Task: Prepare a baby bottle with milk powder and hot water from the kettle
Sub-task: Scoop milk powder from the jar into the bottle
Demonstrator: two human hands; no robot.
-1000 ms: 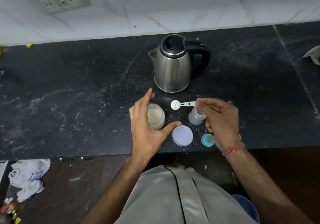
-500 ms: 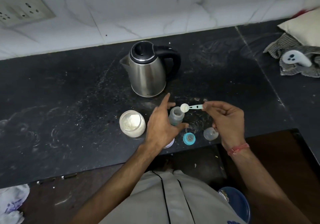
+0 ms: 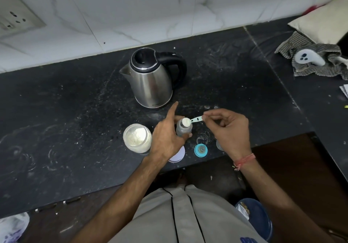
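Note:
A small clear baby bottle point(image 3: 183, 129) stands open on the black counter point(image 3: 75, 111). My left hand point(image 3: 165, 139) grips its side, forefinger stretched toward the kettle. My right hand point(image 3: 228, 129) pinches the handle of a pale green scoop point(image 3: 190, 120) heaped with white powder, its bowl right over the bottle's mouth. An open jar of milk powder point(image 3: 137, 138) sits left of the bottle. The steel kettle point(image 3: 151, 79) with a black handle stands behind. The blue teat ring point(image 3: 201, 150) and the jar's white lid point(image 3: 178, 155) lie near the front edge.
A clear cap point(image 3: 218, 145) is partly hidden behind my right wrist. At the far right lie a checked cloth point(image 3: 301, 69) with a white controller point(image 3: 308, 57) and a cushion point(image 3: 323, 24). A wall socket point(image 3: 13, 18) is at top left. A blue bin point(image 3: 258, 222) stands below.
My left hand left the powder jar and took hold of the bottle. My right hand carried the filled scoop from beside the jar to over the bottle's mouth. The view shifted right.

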